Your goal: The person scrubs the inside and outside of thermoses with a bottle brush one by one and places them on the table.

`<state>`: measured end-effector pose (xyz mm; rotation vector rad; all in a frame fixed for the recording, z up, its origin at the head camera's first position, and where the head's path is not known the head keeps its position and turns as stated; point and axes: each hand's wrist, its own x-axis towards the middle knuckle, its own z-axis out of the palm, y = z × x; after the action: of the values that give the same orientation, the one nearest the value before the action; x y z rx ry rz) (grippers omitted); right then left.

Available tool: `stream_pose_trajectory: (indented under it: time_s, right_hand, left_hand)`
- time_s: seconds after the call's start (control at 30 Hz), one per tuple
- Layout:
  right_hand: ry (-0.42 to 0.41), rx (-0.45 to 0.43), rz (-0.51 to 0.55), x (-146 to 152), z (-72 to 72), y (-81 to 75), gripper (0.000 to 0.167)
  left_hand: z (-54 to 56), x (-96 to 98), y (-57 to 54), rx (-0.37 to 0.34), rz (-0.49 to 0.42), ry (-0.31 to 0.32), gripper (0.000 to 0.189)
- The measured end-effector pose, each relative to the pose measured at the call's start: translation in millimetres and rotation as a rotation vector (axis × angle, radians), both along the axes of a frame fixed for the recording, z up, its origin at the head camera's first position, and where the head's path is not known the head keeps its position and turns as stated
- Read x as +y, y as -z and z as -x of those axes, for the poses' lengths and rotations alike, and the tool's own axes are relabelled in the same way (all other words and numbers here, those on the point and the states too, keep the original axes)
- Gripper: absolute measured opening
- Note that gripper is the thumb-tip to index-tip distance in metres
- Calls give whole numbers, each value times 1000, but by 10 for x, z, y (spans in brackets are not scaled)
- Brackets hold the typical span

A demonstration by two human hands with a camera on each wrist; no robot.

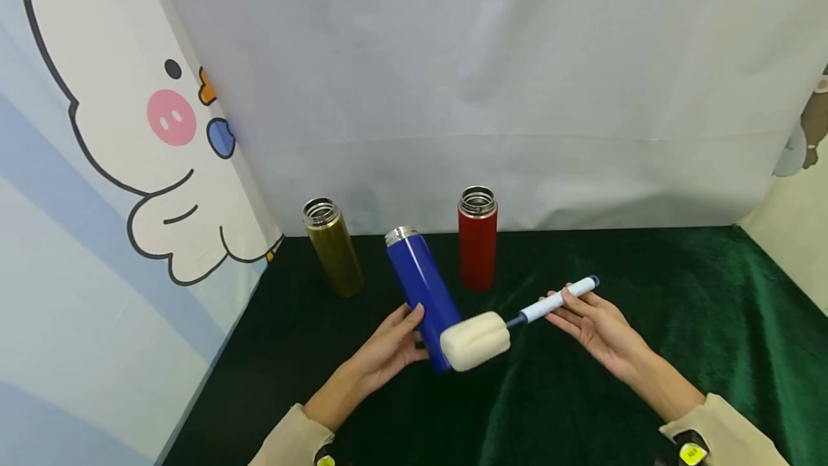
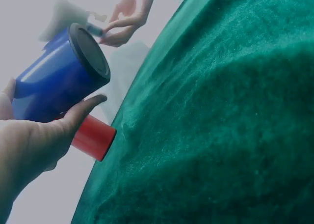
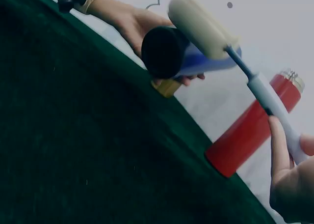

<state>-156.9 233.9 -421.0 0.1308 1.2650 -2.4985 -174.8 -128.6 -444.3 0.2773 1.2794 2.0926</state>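
Note:
My left hand [image 1: 390, 352] grips a blue thermos bottle [image 1: 423, 286] round its lower part, tilted with its uncovered steel mouth up and to the left. In the left wrist view the dark base of the blue bottle [image 2: 61, 74] faces the camera. Between thumb and fingers, my right hand [image 1: 604, 333] holds the pale blue handle of a bottle brush [image 1: 559, 299]. Its cream sponge head [image 1: 475, 341] points left and overlaps the lower end of the blue bottle in the head view; whether they touch I cannot tell.
Behind the hands stand two more uncapped thermos bottles, a gold one [image 1: 335, 250] at the left and a red one [image 1: 478, 239] nearer the middle. A dark green cloth [image 1: 582, 408] covers the table. A white sheet [image 1: 517, 92] hangs along the back edge, with a cartoon-printed panel [image 1: 103, 185] at the left.

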Motion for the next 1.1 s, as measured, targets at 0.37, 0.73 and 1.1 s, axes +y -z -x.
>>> stream_pose_trajectory:
  time_s: [0.37,0.73,1.1]
  right_hand:
    - [-13,41,-12,-103,283,-112,26]
    - [4,-119,539,-253,370,-286,19]
    - [-157,-90,102,-43,99,45,16]
  left_hand:
    - [-11,11,-13,48,54,59,59]
    - [-74,17,-52,61,79,126,64]
    - [-46,-57,-66,8,-28,67,66]
